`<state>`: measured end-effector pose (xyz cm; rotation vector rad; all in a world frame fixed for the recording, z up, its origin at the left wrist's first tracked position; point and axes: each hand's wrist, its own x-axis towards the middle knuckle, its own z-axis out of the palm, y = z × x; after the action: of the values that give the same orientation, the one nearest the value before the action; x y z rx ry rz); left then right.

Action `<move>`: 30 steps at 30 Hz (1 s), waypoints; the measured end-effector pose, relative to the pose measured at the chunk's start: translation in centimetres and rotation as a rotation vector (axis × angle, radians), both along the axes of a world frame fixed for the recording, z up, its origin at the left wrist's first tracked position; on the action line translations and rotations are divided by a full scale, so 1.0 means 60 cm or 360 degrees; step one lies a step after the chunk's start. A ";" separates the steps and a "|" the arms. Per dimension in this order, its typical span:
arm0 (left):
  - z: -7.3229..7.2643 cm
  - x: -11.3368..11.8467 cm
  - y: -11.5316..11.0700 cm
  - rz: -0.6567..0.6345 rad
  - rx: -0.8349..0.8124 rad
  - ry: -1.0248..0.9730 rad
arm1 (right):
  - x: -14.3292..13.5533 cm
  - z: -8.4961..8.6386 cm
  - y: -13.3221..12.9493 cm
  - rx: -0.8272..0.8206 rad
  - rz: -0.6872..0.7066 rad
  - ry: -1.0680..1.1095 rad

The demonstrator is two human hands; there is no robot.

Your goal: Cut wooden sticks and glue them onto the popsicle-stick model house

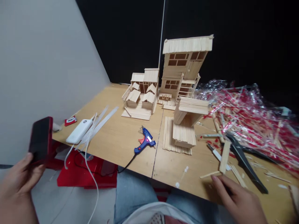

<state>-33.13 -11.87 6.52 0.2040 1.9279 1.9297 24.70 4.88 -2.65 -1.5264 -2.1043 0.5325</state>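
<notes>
My left hand [24, 177] is closed around the lower part of a smartphone [40, 140] with a dark screen and red edges, held up beyond the table's left front edge. Low over the right side of the table, my right hand [238, 199] pinches a small piece of joined wooden sticks [224, 157]; a thin stick [210, 175] juts left from its lower end. Just behind that piece lie a white-handled craft knife [215, 152] and dark grey pliers or cutters [245, 165]. A blue hot glue gun [145, 140] rests mid-table, its black cord running over the front edge.
Stick-built model houses stand at the back: a low one [140, 96], a tall one [187, 59], and a smaller structure [184, 133] in front. Plastic-wrapped sticks [252, 118] heap at right. A white power bank [79, 131], cable and clear glue sticks [102, 119] lie left.
</notes>
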 end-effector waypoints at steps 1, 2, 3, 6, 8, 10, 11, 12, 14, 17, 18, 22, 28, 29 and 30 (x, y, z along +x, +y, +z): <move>-0.008 0.016 0.000 -0.0077 0.0088 -0.0050 | -0.014 0.006 0.000 0.0028 0.0062 0.0017; -0.018 0.035 0.004 -0.0169 0.0139 -0.0146 | -0.029 0.011 -0.001 0.0046 0.0119 0.0031; -0.030 0.057 0.012 -0.0180 0.0234 -0.0197 | -0.043 0.015 -0.001 0.0056 0.0168 0.0046; -0.077 0.141 0.051 -0.0378 0.0492 -0.0292 | -0.083 0.020 -0.006 0.0076 0.0293 0.0144; -0.107 0.208 0.082 -0.0651 0.0653 -0.0458 | -0.107 0.021 -0.010 0.0044 0.0384 0.0240; -0.132 0.275 0.110 -0.0958 0.0730 -0.0672 | -0.131 0.022 -0.011 -0.0048 0.0458 0.0347; -0.142 0.307 0.122 -0.1091 0.0757 -0.0779 | -0.143 0.024 -0.009 -0.0103 0.0486 0.0400; -0.149 0.335 0.134 -0.1227 0.0753 -0.0890 | -0.154 0.025 -0.007 -0.0151 0.0511 0.0454; -0.158 0.380 0.154 -0.1400 0.0807 -0.1049 | -0.175 0.031 0.001 -0.0193 0.0565 0.0558; -0.158 0.416 0.175 -0.1549 0.0801 -0.1131 | -0.195 0.042 0.012 -0.0117 0.0688 0.0692; -0.157 0.422 0.179 -0.1578 0.0773 -0.1126 | -0.199 0.045 0.014 -0.0075 0.0738 0.0723; -0.147 0.431 0.185 -0.1586 0.0674 -0.1064 | -0.204 0.050 0.016 0.0012 0.0871 0.0717; -0.136 0.441 0.178 -0.1569 0.0648 -0.1023 | -0.209 0.040 0.020 -0.0015 0.0825 0.0639; -0.135 0.442 0.177 -0.1574 0.0646 -0.1019 | -0.209 0.038 0.022 -0.0018 0.0797 0.0656; -0.134 0.442 0.177 -0.1574 0.0645 -0.1017 | -0.209 0.037 0.024 -0.0014 0.0772 0.0686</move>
<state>-6.62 -1.26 -1.49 0.4737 0.7542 1.3954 12.15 6.31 -0.44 -0.7939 -2.1062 0.9452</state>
